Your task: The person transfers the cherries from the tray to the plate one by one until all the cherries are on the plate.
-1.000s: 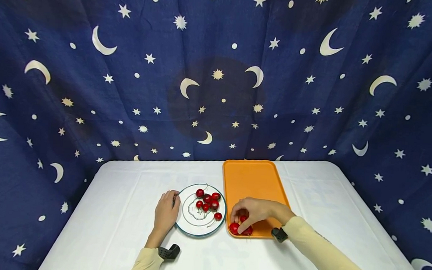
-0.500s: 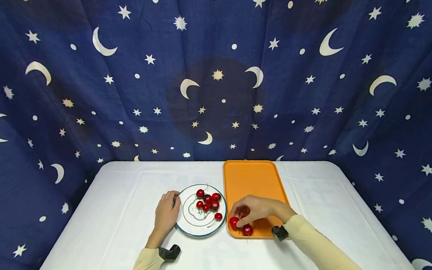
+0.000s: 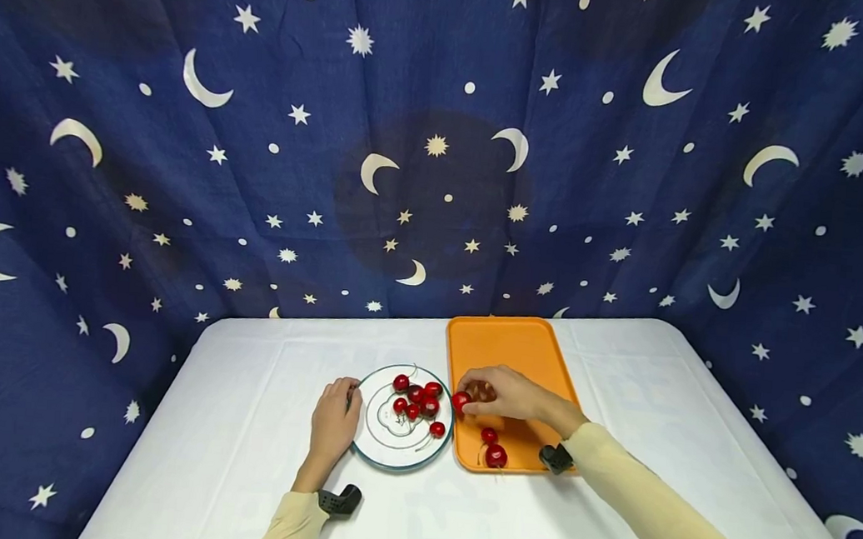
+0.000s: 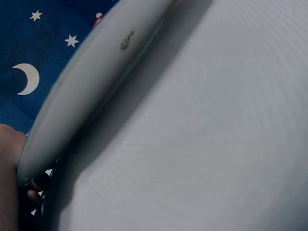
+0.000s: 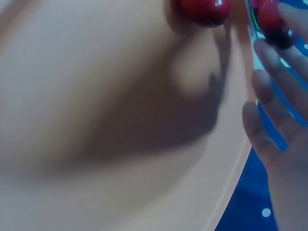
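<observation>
My right hand [image 3: 509, 393] pinches a red cherry [image 3: 461, 401] between thumb and fingers, over the left side of the orange tray [image 3: 502, 341]. That same cherry [image 5: 275, 24] shows dark and shiny at the fingertips in the right wrist view. Two more cherries, one small [image 3: 490, 435] and one larger [image 3: 496, 455], lie at the tray's near end. To the left, my left hand [image 3: 335, 420] grips the rim of a white plate [image 3: 389, 446] with a dark blue-green edge. Several cherries [image 3: 429, 406] are on that plate, some with stems. Its pale underside fills part of the left wrist view.
Plate and tray stand side by side, almost edge to edge, on a white tablecloth [image 3: 240, 423]. Behind the table hangs a dark blue curtain [image 3: 438, 178] with moons and stars. A black wrist device [image 3: 340, 501] sits on each wrist.
My right hand has picked a cherry from the group at the tray's near end and moved away from me with it, toward the plate's side. My left hand stays at the plate rim.
</observation>
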Available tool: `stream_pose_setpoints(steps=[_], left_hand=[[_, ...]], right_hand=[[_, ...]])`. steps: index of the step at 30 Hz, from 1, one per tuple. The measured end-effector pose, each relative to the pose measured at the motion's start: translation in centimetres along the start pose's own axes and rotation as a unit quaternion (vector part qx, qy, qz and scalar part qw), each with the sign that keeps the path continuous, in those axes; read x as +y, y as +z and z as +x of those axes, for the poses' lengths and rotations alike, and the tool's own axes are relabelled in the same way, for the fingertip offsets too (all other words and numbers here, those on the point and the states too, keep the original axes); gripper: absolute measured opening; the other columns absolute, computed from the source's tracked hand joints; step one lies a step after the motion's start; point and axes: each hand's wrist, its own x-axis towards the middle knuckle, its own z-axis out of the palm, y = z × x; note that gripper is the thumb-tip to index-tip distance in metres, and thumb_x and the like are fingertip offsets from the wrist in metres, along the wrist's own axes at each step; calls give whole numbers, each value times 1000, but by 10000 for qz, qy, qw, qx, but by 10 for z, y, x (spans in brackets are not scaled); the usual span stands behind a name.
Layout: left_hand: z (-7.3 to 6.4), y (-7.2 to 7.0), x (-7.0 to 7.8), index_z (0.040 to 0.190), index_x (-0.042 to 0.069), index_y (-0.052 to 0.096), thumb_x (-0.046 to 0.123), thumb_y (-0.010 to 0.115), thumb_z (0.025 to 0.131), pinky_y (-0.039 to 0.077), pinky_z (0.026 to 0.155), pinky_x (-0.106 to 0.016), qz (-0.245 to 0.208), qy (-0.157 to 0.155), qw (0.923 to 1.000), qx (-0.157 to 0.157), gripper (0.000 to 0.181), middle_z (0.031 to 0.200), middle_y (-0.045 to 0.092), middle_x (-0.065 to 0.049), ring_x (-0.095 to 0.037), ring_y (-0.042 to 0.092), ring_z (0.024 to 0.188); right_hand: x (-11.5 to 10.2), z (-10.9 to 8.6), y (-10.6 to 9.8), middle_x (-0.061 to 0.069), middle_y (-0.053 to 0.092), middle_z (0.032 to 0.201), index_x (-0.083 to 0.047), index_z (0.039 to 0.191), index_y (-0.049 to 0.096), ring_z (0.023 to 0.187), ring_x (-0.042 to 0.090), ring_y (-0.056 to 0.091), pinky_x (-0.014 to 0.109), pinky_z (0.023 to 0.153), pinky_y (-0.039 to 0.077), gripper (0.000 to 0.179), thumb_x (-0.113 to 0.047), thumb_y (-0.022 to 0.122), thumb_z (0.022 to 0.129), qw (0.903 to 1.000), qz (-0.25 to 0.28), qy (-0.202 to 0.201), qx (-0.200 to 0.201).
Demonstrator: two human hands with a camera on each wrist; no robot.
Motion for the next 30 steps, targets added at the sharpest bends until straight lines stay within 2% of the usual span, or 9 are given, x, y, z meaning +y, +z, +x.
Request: stream_pose_setpoints(steps=[5, 15, 25, 30], left_hand=[[2, 0, 1, 115, 1, 69, 17, 53, 103, 52, 94, -50, -37, 28, 10000, 42, 26, 105, 72, -14, -31, 65, 105], [1, 1, 1, 116, 2, 69, 18, 52, 103, 52, 94, -49, 35, -93, 9999, -37, 26, 107, 72, -13, -29, 65, 105], [0, 1, 1, 115, 2, 69, 18, 53, 103, 53, 91, -49, 47, -62, 10000, -6, 25, 104, 72, -12, -28, 64, 102], [0, 0, 2, 115, 2, 69, 17, 54, 102, 53, 91, -49, 11, -66, 10000, 2, 25, 103, 72, -13, -28, 64, 101]], right_hand=[[-3, 9, 2, -9, 64, 88, -20, 116, 71, 80, 14, 59, 24, 74, 50, 27, -36, 74, 94, 9991, -196, -95, 351], [-6, 16, 18, -6, 71, 103, -19, 123, 70, 88, 10, 59, 23, 81, 51, 36, -42, 71, 96, 9983, -446, -85, 364], [-10, 18, 27, -7, 63, 92, -20, 117, 71, 85, 10, 54, 22, 74, 40, 32, -42, 72, 94, 9976, -488, 33, 484], [-8, 17, 29, -11, 61, 89, -19, 120, 69, 82, 7, 53, 20, 74, 41, 35, -43, 71, 95, 9980, -397, 86, 480]])
